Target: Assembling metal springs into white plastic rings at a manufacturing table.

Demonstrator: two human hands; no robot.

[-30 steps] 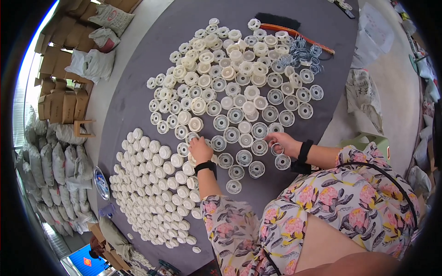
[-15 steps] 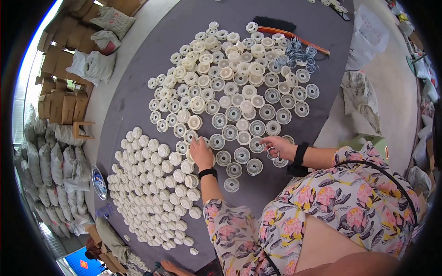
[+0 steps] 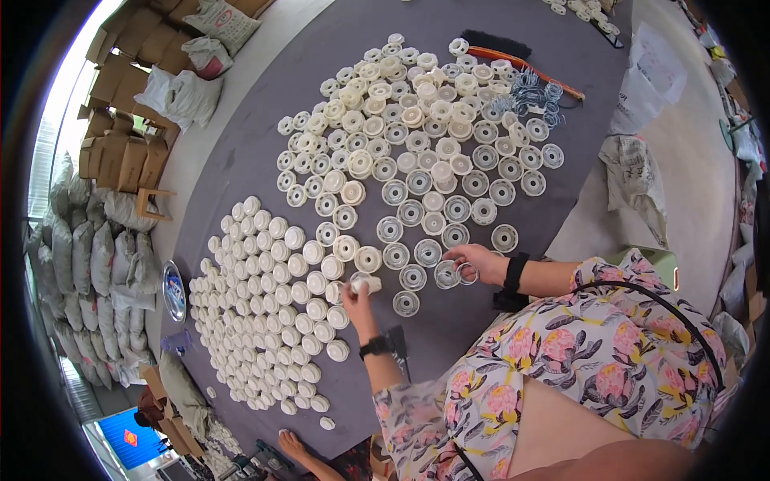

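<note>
My left hand [image 3: 358, 306], closed, pinches a round white plastic part [image 3: 367, 283] tilted on its edge, to the right of the stacked white parts. My right hand [image 3: 479, 262] is closed on a thin-rimmed round plastic part [image 3: 468, 274]; its fingers partly cover it. Close by lie loose round parts with grey centres, among them one [image 3: 413, 277] between the two hands. Left of my left hand spreads a dense group of white stacked round parts [image 3: 281, 295]. Beyond both hands is a wide heap of cream and translucent round parts [image 3: 417, 116].
A grey-covered table [image 3: 233, 152] carries everything. At its far right lie a black-bristled brush [image 3: 521, 62] with an orange handle and tangled grey-blue wire rings [image 3: 533, 96]. A shiny round tray [image 3: 173, 293] is at the left edge. Another person's hand [image 3: 293, 442] rests at the near edge.
My left hand has come off the loose parts and moved nearer to me, now lifting a tilted white part. My right hand keeps its part, drawn slightly left. The whole view has shifted a little.
</note>
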